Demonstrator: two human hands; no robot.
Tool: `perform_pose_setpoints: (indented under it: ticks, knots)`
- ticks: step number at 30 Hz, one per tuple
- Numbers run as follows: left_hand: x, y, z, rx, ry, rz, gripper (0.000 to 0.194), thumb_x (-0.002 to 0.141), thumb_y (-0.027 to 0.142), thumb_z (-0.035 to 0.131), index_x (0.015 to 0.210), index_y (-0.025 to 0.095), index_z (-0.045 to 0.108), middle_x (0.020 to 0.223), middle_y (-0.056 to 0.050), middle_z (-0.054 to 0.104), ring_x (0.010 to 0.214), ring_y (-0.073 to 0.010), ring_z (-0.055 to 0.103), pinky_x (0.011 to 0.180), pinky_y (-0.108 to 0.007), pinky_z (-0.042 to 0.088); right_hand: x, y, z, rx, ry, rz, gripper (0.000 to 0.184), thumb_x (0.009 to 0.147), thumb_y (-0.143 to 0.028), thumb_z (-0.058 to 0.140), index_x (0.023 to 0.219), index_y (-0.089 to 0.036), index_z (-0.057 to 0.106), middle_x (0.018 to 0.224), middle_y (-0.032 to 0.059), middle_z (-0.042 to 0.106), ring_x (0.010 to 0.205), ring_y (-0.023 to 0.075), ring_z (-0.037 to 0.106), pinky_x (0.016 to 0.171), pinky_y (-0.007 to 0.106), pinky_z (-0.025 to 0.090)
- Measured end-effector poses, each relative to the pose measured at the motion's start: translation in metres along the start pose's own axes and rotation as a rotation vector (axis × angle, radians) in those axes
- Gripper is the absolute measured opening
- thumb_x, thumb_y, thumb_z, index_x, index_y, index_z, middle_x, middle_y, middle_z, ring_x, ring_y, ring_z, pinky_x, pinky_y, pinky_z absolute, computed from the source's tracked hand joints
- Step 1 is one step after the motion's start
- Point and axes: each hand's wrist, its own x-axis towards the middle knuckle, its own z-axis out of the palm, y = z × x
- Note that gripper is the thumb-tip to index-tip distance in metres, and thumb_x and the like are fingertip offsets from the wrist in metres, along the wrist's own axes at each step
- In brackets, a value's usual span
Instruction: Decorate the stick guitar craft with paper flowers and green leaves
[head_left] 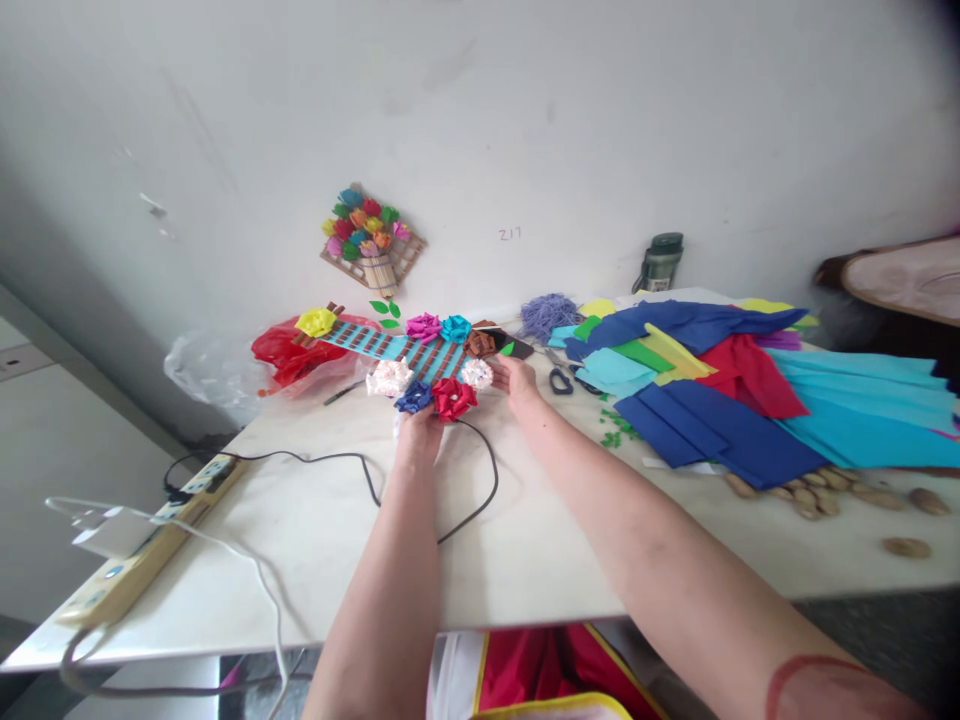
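A guitar-shaped craft, light blue with brown strips, lies tilted between my hands above the table. Fabric flowers ring its wider end: a magenta flower, a teal flower, a brown flower, a red flower, a dark blue flower and white ones. A yellow flower sits at the narrow end. My left hand grips the near edge under the blue and red flowers, fingers mostly hidden. At the right edge, beside a white flower, my right hand holds on with its fingers closed.
Scissors and stacked coloured sheets lie to the right, with purple string behind. A power strip and cables occupy the left. A red plastic bag lies back left; a bottle stands by the wall.
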Motion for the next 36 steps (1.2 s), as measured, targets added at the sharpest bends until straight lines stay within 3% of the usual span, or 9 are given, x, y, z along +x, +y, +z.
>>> perform_pose_setpoints:
  ticks: [11,36]
  knots:
    - [-0.0005,-0.0005,-0.0005,0.021,-0.009,0.017,0.029,0.055,0.001,0.065,0.080,0.015,0.059,0.078,-0.003,0.067,0.069,-0.0148,0.065,0.064,-0.026,0.054,0.0030,0.0007,-0.0019,-0.035,0.049,-0.091,0.012,0.077,-0.024,0.059,0.069,-0.017,0.056,0.057,0.0007,0.066,0.053,0.0132,0.062,0.048,0.022,0.046]
    - [-0.0016,-0.0010,0.0013,0.017,0.003,-0.022,0.027,0.054,-0.001,0.062,0.077,0.014,0.058,0.074,-0.003,0.067,0.065,-0.0147,0.064,0.060,-0.026,0.053,0.0027,-0.0060,0.0011,-0.090,0.088,-0.081,0.015,0.076,-0.010,0.051,0.064,-0.018,0.052,0.047,-0.0011,0.060,0.043,0.0128,0.057,0.043,0.023,0.047]
